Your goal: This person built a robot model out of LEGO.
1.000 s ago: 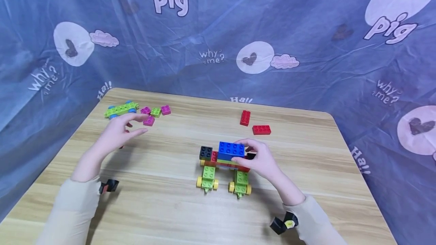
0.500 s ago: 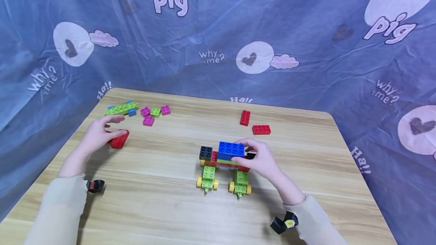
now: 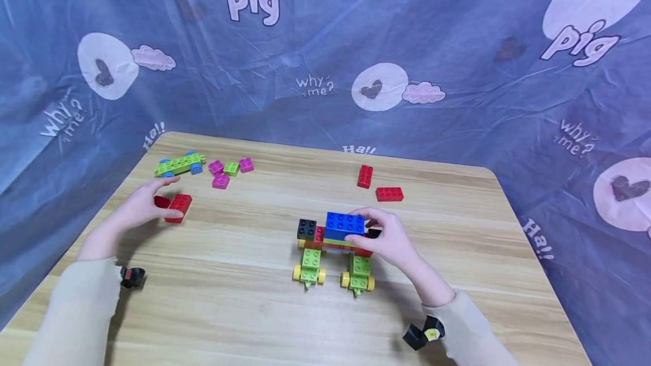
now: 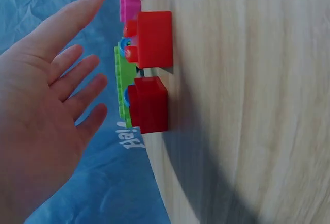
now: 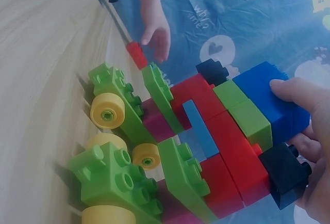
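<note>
Right hand (image 3: 385,237) pinches the blue brick (image 3: 344,223) atop the wheeled build (image 5: 232,146), thumb on its near side. Left hand (image 3: 137,205), well left of the build, has its fingers loosely spread and holds nothing.

Largest first: the build. From my remote feed it looks top-heavy, stacked above yellow wheels (image 5: 108,111). I judge that an off-centre push through the blue brick could tip it, or roll the wheels out from under. An upward tug might pop the top layers loose.

Green wheeled base (image 3: 179,164): far left of the build, just beyond the left hand. Low risk, I think, unless knuckles nudge it into rolling.

Red bricks (image 3: 179,208): a pair left of the build, by the left thumb; I see a gap in the wrist view. A low or hasty sweep could scatter both.

Black brick (image 5: 285,170): right end of the build, close to the right fingers; contact unclear to me. A careless regrip could knock it off.

Pink bricks (image 3: 220,180): beyond the build, to its left; probably safe.
</note>
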{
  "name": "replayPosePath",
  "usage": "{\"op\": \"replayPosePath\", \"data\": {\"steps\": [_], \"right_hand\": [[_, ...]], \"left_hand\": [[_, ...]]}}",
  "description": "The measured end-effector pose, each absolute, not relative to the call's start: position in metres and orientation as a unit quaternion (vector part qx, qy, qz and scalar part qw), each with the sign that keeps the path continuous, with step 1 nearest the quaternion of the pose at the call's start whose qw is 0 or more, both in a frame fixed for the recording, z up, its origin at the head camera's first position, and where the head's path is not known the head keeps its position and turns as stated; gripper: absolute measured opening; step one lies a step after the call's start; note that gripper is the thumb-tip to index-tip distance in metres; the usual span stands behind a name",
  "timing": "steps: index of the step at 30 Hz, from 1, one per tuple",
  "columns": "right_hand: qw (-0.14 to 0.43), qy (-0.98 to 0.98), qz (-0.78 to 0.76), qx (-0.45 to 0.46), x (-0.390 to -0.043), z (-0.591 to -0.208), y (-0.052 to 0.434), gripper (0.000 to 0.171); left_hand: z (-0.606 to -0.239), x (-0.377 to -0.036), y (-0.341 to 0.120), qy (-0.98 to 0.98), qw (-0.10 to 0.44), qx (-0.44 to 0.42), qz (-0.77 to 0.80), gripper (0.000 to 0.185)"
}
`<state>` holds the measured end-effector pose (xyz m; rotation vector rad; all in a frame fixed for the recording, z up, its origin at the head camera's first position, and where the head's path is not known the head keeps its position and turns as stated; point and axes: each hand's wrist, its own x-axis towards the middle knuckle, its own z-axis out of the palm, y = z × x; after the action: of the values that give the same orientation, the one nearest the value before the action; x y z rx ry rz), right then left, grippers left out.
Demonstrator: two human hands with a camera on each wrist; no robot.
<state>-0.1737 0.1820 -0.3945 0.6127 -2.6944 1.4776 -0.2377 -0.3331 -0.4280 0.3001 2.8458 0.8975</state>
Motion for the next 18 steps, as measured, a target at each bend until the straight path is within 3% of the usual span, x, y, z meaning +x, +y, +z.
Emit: {"op": "replayPosePath", "data": {"steps": [8, 18], "right_hand": [[0.003, -0.855, 0.477, 0.203, -0.174, -0.395, 0.182, 0.034], [0.002, -0.855, 0.478, 0.199, -0.174, -0.394, 0.183, 0.034]], "left_hand": [[-0.436, -0.24, -0.337, 0.947, 0.105, 0.103, 0.285, 0.108], [-0.44, -0.24, -0.339, 0.941, 0.116, 0.133, 0.288, 0.108]]}}
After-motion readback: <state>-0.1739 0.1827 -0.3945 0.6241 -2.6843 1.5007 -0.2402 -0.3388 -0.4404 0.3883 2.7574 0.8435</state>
